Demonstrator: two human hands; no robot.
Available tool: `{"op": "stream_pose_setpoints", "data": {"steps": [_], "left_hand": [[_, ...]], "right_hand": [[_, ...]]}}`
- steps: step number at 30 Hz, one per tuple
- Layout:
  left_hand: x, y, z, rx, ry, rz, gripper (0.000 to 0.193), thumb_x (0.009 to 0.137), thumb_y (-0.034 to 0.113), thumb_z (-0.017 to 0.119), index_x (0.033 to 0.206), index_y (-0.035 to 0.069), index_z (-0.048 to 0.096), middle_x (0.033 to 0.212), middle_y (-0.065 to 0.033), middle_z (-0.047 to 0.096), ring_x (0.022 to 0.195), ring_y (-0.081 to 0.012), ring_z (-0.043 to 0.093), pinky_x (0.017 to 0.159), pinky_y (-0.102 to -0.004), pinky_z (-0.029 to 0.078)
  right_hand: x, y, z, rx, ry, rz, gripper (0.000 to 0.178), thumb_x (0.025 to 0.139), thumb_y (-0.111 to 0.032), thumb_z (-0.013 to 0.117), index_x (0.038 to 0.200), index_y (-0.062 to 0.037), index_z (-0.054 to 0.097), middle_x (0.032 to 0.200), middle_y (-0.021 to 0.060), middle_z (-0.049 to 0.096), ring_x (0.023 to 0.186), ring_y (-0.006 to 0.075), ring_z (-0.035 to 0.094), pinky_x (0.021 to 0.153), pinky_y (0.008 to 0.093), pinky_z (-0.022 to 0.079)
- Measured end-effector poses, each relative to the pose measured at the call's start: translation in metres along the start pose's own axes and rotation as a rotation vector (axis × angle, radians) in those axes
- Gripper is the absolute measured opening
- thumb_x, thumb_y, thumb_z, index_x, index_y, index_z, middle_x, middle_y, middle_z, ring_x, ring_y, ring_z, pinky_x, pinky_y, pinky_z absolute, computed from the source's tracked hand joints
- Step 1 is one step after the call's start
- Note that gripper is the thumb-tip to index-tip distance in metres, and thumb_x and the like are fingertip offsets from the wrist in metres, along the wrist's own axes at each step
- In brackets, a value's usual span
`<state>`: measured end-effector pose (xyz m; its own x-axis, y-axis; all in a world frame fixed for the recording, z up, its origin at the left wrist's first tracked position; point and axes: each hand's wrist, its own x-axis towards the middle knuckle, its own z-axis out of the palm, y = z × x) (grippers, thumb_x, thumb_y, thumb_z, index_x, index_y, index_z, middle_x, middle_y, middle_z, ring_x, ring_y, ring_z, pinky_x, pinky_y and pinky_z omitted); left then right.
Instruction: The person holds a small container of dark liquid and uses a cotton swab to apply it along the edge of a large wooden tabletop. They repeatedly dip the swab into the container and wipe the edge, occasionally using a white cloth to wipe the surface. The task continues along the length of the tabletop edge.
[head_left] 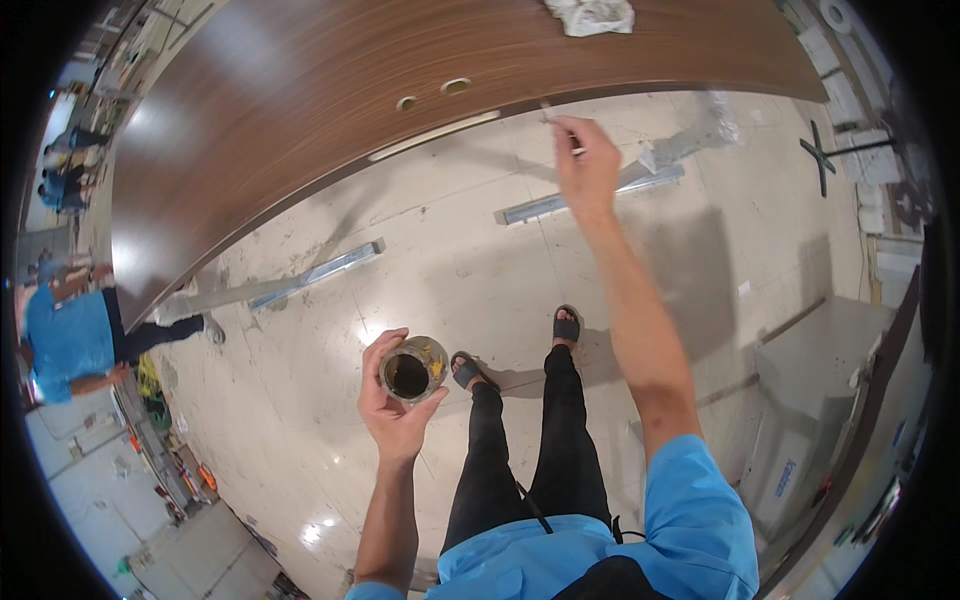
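Gripping round clear jar (414, 371) in L-hand (395, 418); pinching slim pale tool (547, 112) in R-hand (588, 165), nearer brown wood-grain tabletop (480, 50) ahead, lengthwise L–R.

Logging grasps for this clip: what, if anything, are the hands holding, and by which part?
Left hand: round container, around its sides. Right hand: thin tool, kind and exact hold unclear.

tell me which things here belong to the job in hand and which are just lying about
Seem part of the job:
brown wood-grain panel
container with dark contents, in the left grip
slim tool, blurred, in the right grip near the panel's edge

Apparently just lying about:
crumpled white item on the panel
black stand
pale box
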<state>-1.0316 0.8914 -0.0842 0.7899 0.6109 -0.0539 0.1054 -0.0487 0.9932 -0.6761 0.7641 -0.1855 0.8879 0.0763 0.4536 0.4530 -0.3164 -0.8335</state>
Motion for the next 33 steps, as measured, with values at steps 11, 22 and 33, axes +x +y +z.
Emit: {"op": "stream_pose_setpoints", "data": {"steps": [11,22,33], "left_hand": [[0.010,0.012,0.054,0.021,-0.063,-0.009,0.079,0.068,-0.001,0.088,0.139,0.002,0.055,0.142,-0.0141,0.054,0.127,-0.0249,0.058,0.110,-0.0379,0.050],[0.014,0.023,0.121,0.103,-0.157,0.031,0.079,0.070,0.012,0.093,0.138,0.002,0.055,0.141,-0.0136,0.054,0.127,-0.0244,0.057,0.108,-0.0377,0.050],[0.019,0.028,0.146,0.066,-0.184,0.034,0.077,0.068,0.007,0.093,0.136,0.002,0.057,0.141,-0.0138,0.054,0.128,-0.0240,0.056,0.107,-0.0367,0.051]], "right_hand": [[0.089,0.104,-0.125,-0.205,0.330,0.102,0.010,0.091,-0.009,0.071,0.097,-0.0021,0.076,0.088,0.0150,0.073,0.074,0.0298,0.070,0.070,0.0374,0.054],[0.100,0.109,-0.150,-0.139,0.346,0.149,0.008,0.090,-0.008,0.074,0.096,-0.0021,0.076,0.087,0.0144,0.074,0.073,0.0268,0.070,0.069,0.0354,0.054],[0.129,0.134,-0.197,-0.365,0.211,0.027,0.011,0.090,-0.013,0.072,0.095,-0.0055,0.077,0.089,0.0155,0.074,0.076,0.0311,0.071,0.071,0.0398,0.054]]}}
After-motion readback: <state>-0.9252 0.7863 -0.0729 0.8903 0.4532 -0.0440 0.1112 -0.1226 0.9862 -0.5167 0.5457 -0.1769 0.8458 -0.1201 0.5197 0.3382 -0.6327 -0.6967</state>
